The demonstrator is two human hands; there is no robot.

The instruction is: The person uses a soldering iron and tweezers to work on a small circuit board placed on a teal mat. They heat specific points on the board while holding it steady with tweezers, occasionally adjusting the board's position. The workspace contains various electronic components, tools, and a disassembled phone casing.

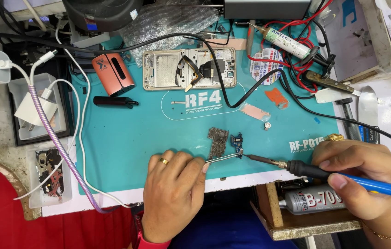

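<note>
Partly cut off, right hand (361,177); soldering iron (324,173) cable unseen

A grey squeeze tube of glue with a black cap and a label in large dark red letters (313,200) lies on a wooden shelf below the worktop's front edge, at the right. Near the back right corner lies a slim syringe with a white label printed in green (289,41). Beside it a round white sticker with red and blue print (264,67) lies flat on the teal mat (126,138), which carries white printed markings.
</note>
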